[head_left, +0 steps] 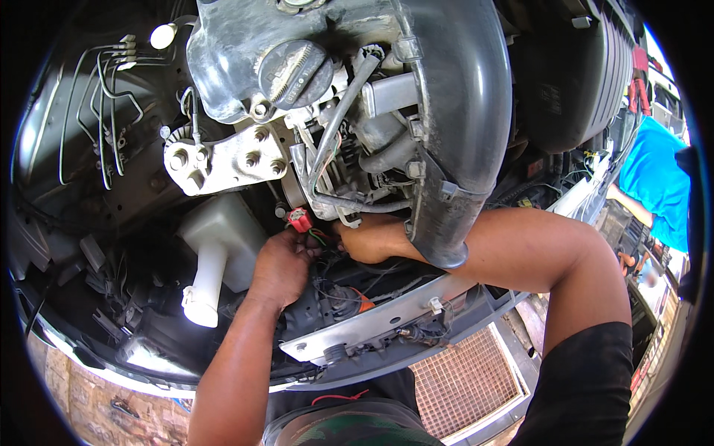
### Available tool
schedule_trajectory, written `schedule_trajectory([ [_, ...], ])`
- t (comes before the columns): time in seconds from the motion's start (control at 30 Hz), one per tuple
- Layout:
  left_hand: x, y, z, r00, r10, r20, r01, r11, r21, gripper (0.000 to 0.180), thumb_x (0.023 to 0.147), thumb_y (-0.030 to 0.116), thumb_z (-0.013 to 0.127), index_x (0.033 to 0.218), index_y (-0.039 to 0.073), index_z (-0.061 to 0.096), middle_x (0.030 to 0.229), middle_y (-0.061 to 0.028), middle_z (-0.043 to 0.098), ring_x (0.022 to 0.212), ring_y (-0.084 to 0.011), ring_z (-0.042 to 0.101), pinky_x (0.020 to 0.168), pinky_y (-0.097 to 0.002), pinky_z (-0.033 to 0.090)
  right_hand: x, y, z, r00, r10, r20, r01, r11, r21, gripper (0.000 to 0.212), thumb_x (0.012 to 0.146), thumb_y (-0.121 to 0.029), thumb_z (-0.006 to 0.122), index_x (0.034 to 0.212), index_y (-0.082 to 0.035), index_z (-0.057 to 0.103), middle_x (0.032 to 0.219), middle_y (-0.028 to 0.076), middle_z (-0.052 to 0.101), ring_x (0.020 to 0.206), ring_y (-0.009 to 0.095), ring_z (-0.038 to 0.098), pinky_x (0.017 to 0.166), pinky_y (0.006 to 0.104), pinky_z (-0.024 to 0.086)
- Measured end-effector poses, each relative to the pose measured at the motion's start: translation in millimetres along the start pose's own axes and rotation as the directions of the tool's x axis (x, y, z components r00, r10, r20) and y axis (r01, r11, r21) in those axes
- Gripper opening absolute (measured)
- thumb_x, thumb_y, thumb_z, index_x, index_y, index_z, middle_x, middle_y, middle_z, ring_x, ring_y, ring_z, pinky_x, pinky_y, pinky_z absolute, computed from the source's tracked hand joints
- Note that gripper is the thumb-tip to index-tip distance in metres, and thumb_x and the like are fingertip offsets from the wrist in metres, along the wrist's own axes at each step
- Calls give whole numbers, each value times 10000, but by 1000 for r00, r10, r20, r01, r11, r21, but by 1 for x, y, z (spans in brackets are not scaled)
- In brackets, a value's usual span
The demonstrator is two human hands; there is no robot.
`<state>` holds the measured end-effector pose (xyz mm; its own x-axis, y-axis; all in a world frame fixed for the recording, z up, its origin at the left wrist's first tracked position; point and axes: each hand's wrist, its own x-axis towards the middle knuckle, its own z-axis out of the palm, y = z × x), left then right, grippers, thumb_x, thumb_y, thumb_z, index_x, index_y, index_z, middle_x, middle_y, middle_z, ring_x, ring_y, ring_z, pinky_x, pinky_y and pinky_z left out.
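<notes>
In the middle of an engine bay, my left hand (285, 262) is closed at a red wiring connector (300, 220), which sticks up at its fingertips. Green and yellow wires (317, 236) run out beside it toward my other hand. My right hand (366, 241) comes in from the right, the wrist passing beneath a large black air duct (465, 111). Its fingers are curled close to the same wires, mostly in shadow, so what they grip is hidden.
Left of my hands stands a whitish plastic reservoir (223, 238) with a capped neck (199, 305). Above are a metal bracket (227, 160) and a black oil filler cap (296, 74). A silver crossmember (372, 320) lies in front. A person in blue (654, 182) is at far right.
</notes>
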<state>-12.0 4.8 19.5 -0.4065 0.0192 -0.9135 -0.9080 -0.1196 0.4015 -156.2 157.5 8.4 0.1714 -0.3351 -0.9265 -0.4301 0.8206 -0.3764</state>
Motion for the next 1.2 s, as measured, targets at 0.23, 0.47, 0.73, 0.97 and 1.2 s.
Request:
schedule_trajectory([
  [0.23, 4, -9, 3, 1000, 18, 13, -19, 999, 40, 236, 992, 2, 673, 1216, -14, 746, 1098, -120, 816, 1008, -217, 757, 933, -358, 564, -5, -1, -3, 1000, -21, -21, 19, 996, -90, 382, 1081, -355, 586, 1316, -66, 674, 1294, 268, 708, 1256, 463, 670, 1079, 557, 525],
  [0.47, 2, -3, 6, 994, -57, 91, 74, 976, -204, 262, 1003, -35, 613, 1260, -42, 663, 1076, -84, 759, 985, -168, 701, 935, -318, 535, 13, 15, 15, 979, -178, -100, 161, 974, -161, 308, 1012, -279, 684, 1166, -18, 741, 1180, 277, 739, 1132, 452, 716, 1002, 560, 548],
  [0.73, 1, 5, 3, 980, -89, 176, 125, 971, -204, 254, 997, -37, 604, 1245, -38, 659, 1058, -72, 743, 964, -159, 693, 929, -313, 531, 20, 13, 29, 987, -163, 8, 150, 889, -432, 353, 999, -272, 709, 1233, -11, 751, 1169, 259, 758, 1101, 440, 736, 977, 547, 569],
  [0.97, 1, 7, 1, 989, -83, 125, 101, 985, -138, 248, 989, -27, 627, 1229, -49, 681, 1069, -92, 773, 990, -179, 728, 937, -316, 548, -14, -4, -10, 982, -42, 182, 46, 999, -17, 417, 995, -258, 661, 1319, -6, 739, 1137, 221, 792, 1002, 323, 782, 911, 465, 599],
  [1.2, 2, -1, 1, 996, -75, 53, 72, 995, 69, 192, 945, 66, 737, 1121, -7, 757, 981, -116, 777, 936, -239, 743, 882, -369, 565, -23, -1, -11, 973, -17, 230, -112, 839, 533, 464, 1017, -262, 727, 1426, -41, 712, 993, 121, 809, 844, 154, 766, 757, 344, 593],
])
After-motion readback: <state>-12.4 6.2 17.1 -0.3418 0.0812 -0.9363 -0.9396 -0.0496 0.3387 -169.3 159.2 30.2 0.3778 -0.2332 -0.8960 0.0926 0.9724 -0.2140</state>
